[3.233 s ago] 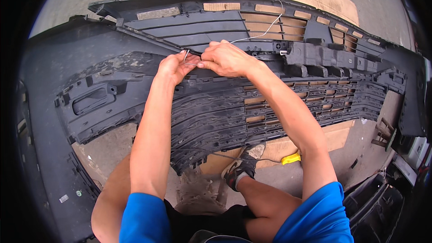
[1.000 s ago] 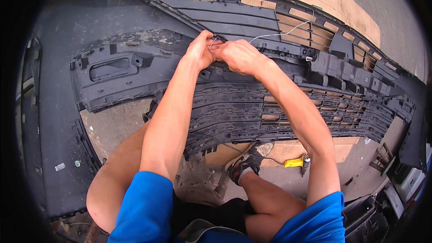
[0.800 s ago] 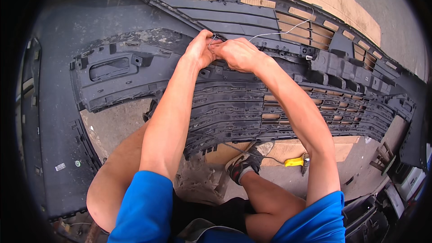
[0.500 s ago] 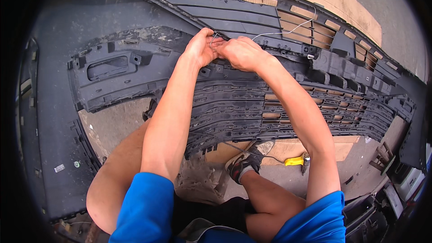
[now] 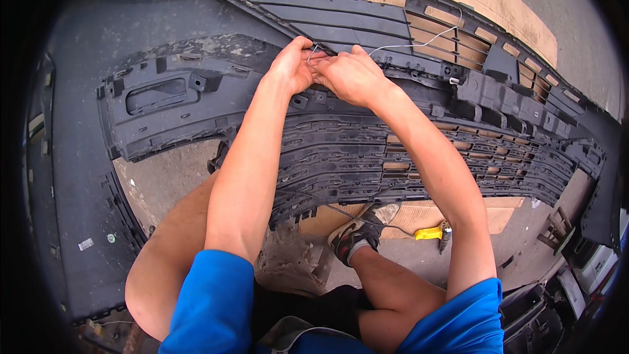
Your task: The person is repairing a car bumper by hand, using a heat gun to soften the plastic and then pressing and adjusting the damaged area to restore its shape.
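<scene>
A large black plastic car bumper [image 5: 72,177] lies with its ribbed inner side up across the view. A thin, pale metal wire [image 5: 419,44] curves over its upper grille [image 5: 327,23], and one end bends into a small loop at my fingers. My left hand [image 5: 291,69] is closed on that end, with its fingertips curled beside the loop. Pressed against it from the right, my right hand [image 5: 352,77] pinches the wire with the fingers bent. Both hands rest close over the bumper's middle ridge. The exact pinch point is hidden between the fingers.
Below the lower grille [image 5: 334,157], a yellow-handled tool [image 5: 429,233] with a dark cord lies on cardboard [image 5: 488,215] near my shoe [image 5: 354,236]. Another cardboard sheet [image 5: 517,10] sits under the bumper's far edge. Dark parts [image 5: 534,321] crowd the lower right.
My right hand has turned slightly at the wrist, and one of its fingers now lifts higher. The left hand stays almost in place, and the wire keeps its shape.
</scene>
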`<act>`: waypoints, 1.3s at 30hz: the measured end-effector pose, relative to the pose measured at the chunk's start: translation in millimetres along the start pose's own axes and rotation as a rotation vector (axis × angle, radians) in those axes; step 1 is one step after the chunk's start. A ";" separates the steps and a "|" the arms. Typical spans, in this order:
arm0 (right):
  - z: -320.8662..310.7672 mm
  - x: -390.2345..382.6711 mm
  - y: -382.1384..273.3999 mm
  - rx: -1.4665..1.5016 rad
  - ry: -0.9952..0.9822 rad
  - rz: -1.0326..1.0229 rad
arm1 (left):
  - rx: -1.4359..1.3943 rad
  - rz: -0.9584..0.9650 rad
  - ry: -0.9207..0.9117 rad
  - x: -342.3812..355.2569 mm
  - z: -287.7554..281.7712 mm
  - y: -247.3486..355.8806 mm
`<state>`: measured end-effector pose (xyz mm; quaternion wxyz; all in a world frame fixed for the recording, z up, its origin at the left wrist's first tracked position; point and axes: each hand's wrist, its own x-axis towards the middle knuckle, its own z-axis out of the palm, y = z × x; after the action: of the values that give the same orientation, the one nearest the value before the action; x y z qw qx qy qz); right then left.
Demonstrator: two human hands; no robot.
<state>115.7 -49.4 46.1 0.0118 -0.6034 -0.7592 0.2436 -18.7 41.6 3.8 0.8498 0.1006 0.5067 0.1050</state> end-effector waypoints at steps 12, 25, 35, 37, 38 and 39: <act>-8.1 -84.3 26.0 0.134 0.530 0.088 | -0.016 0.021 0.072 -6.6 12.3 -1.8; 53.2 -163.7 -12.4 0.424 0.659 0.435 | -0.133 0.036 0.093 -17.8 25.2 -9.0; 65.7 -178.8 -17.0 0.497 0.689 0.514 | -0.360 0.195 0.178 -18.9 31.4 -30.0; 69.1 -181.9 -20.3 0.509 0.660 0.519 | -0.377 0.195 0.249 -12.9 34.6 -23.3; 70.5 -182.9 -22.4 0.515 0.645 0.516 | -0.386 0.195 0.285 -10.6 35.6 -20.5; 71.6 -183.0 -24.0 0.520 0.632 0.514 | -0.362 0.188 0.286 -6.7 33.7 -18.6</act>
<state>121.2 -247.2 42.8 0.3317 -0.7930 -0.4588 0.2250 9.4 19.8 20.0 0.7600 -0.0224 0.5831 0.2861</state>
